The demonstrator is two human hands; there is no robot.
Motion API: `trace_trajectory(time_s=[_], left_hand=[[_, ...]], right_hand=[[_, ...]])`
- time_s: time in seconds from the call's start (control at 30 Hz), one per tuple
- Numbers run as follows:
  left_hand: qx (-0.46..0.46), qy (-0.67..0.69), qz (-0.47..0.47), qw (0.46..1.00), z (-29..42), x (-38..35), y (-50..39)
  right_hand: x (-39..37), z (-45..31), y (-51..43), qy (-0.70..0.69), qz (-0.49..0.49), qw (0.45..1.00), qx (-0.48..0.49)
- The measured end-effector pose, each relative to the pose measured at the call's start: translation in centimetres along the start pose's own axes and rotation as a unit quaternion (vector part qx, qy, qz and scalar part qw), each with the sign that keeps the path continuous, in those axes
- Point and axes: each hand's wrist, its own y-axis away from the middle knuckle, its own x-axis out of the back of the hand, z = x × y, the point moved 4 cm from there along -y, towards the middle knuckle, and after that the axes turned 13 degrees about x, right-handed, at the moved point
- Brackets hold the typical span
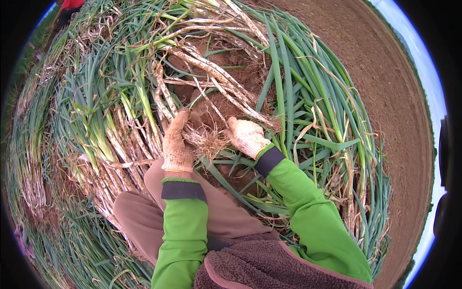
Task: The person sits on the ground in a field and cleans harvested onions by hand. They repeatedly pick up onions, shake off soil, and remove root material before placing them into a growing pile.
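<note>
My left hand (178,144), in a soil-stained knit work glove, is closed around the root end of a bundle of green onions (164,86); the tangled roots (213,142) stick out to its right. My right hand (245,135), gloved the same way, is beside those roots with its thumb and fingertips together at the lower end of a thin stalk (213,103). Just above my right hand lie more soil-covered white stalks (231,81), their roots near its knuckles. Parts of the held stalks are hidden by my left hand.
Rows of pulled green onions (122,144) lie to the left, and a leafy pile (317,90) is at the right. Reddish soil (231,68) shows between them. Bare tilled ground (393,108) stretches along the far right. A red item (71,4) is at the upper left.
</note>
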Motion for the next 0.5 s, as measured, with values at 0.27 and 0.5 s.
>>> trace_trajectory(time_s=[0.27, 0.5], left_hand=[[-0.042, -0.091, 0.147, 0.984, -0.6, 1.5, -1.2], [-0.008, -0.066, 0.118, 0.991, -1.1, 0.1, -0.8]], right_hand=[[5.6, 0.3, 3.0, 0.082, 0.135, 0.987, -0.041], [6.2, 3.9, 1.3, -0.007, 0.206, 0.975, 0.081]])
